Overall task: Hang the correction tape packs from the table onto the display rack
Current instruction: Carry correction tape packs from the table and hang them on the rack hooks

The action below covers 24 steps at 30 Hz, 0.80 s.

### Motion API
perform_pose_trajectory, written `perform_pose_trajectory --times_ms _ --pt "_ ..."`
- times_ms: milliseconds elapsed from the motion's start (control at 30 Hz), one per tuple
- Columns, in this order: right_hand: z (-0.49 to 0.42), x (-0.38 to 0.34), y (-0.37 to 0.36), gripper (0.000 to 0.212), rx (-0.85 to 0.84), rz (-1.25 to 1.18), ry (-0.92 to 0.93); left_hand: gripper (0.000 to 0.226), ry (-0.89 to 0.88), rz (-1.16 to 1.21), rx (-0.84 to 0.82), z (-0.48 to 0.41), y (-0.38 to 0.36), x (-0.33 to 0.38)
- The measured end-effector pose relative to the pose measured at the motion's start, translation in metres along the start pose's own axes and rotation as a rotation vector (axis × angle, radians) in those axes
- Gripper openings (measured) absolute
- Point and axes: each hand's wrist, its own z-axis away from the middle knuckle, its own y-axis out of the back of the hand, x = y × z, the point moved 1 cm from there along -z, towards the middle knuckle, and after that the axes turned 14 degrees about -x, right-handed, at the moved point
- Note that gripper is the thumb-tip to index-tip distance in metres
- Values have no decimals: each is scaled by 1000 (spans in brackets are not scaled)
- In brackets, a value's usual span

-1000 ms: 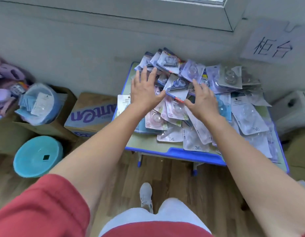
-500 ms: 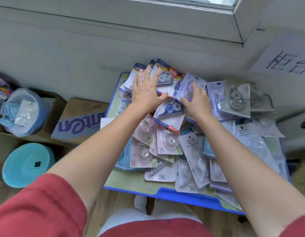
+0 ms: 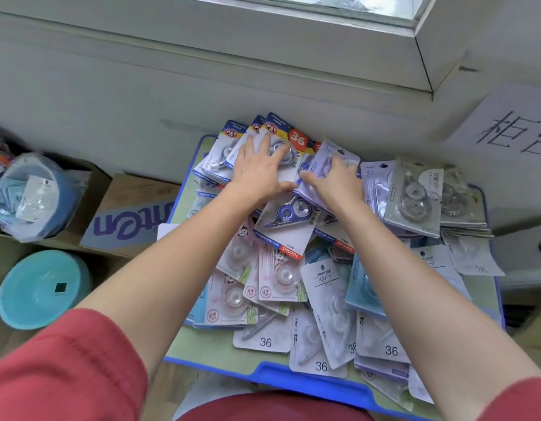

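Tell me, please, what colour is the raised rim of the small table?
The table rim is blue; the head view shows it best along the near edge.

Soft, bright daylight falls evenly from the window (image 3: 339, 9), leaving only faint shadows beneath the forearms (image 3: 178, 247) and small glints on the plastic of the packs (image 3: 289, 214) below it, while its sill (image 3: 263, 65) bends with wide-angle distortion and the plastic bag (image 3: 32, 196) far left of the window smears into blur
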Motion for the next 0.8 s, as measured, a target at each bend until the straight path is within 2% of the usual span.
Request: perform_pose_trajectory --times_ms 167,300,500,800 --pt "-2 -3 -1 80 9 -35 16 89 13 -29 9 4 -1 2" --pt "-2 -5 0 76 23 -81 38 83 21 37 48 5 1 9" --pt "4 -9 -1 73 116 -103 116 86 10 46 129 13 2 6" --pt "28 -4 -8 74 153 -108 192 82 21 221 231 45 -10 -13"
